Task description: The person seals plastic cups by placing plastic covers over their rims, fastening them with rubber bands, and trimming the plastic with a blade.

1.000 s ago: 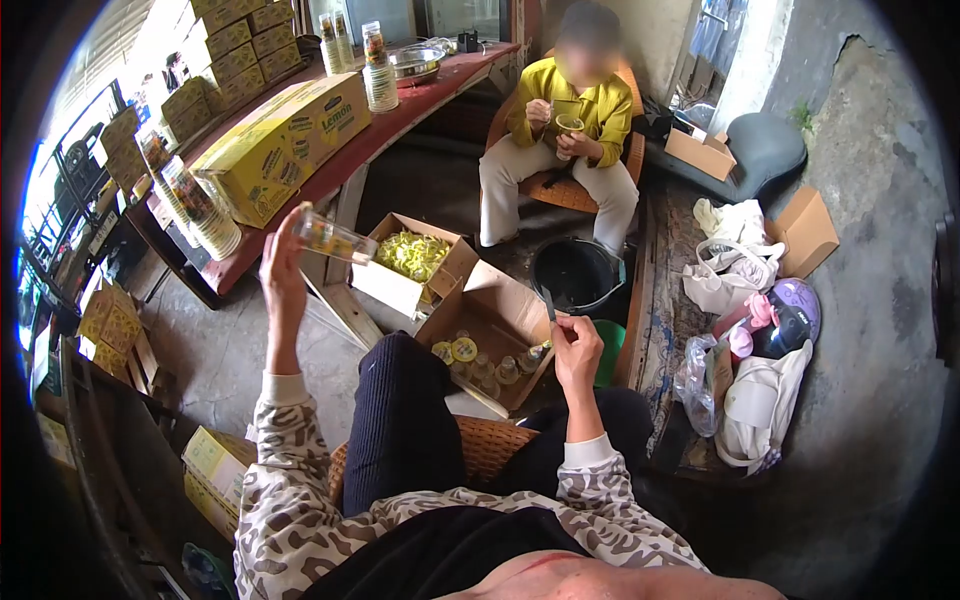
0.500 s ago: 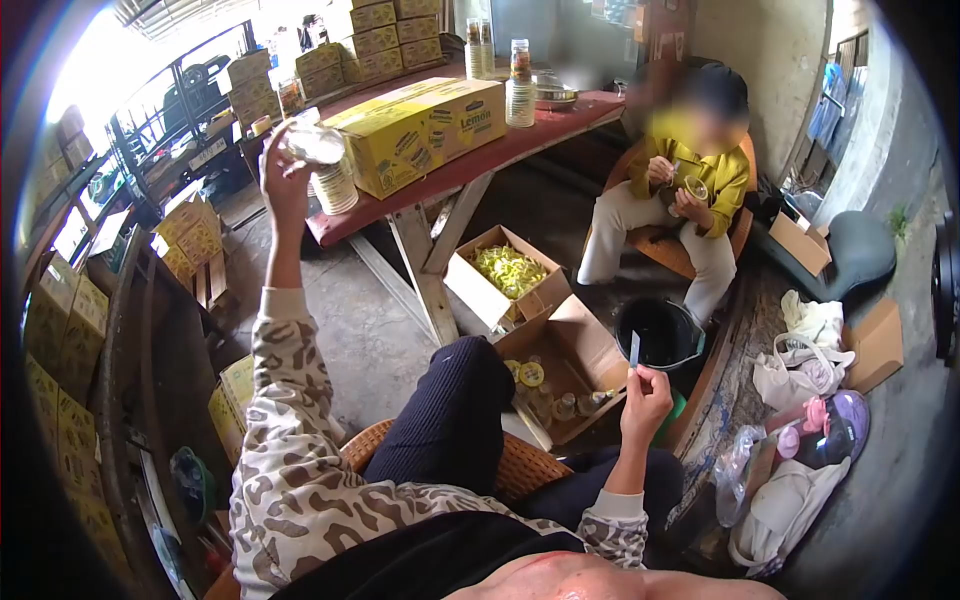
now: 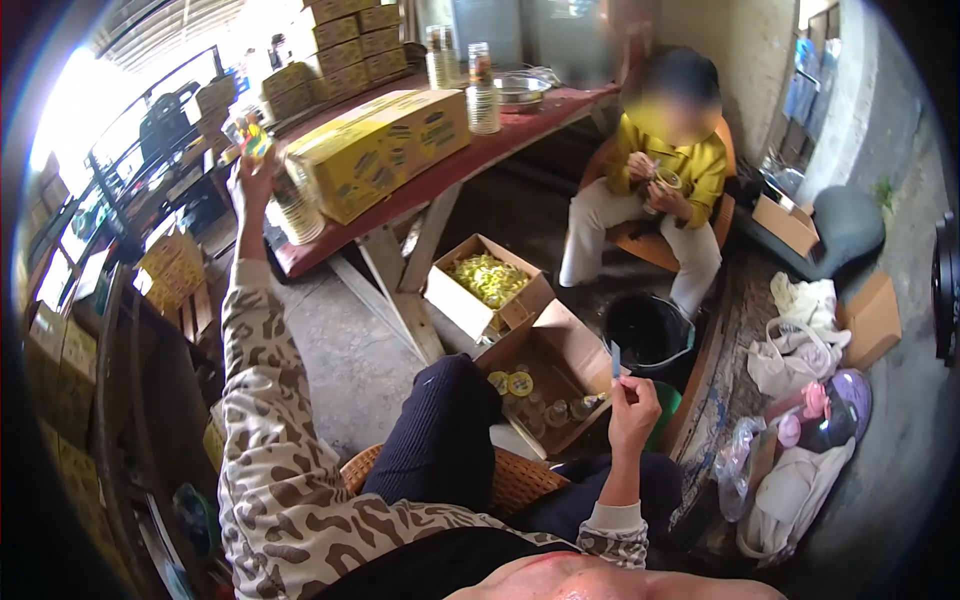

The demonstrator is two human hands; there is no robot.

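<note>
My left hand (image 3: 252, 178) is raised at the table's near end, its fingers closed around a plastic cup (image 3: 249, 130) with a colourful print. Just beside that hand a stack of cups (image 3: 297, 218) stands on the red table (image 3: 345, 237). My right hand (image 3: 634, 408) pinches a small flat blade (image 3: 615, 360), which points upward over my lap. Below it, an open cardboard box (image 3: 572, 352) holds several clear cups and round yellow lids (image 3: 519, 384).
A yellow carton (image 3: 385, 145) and more cup stacks (image 3: 483, 108) stand on the table. A box of yellow strips (image 3: 488, 281) and a black bucket (image 3: 648, 332) sit on the floor. A seated co-worker (image 3: 668, 165) handles a cup opposite. Bags (image 3: 795, 500) lie at right.
My left hand has moved left and slightly down, and the cup in it now shows its colourful side. My right hand has shifted slightly left and down with the blade. The view has turned a little.
</note>
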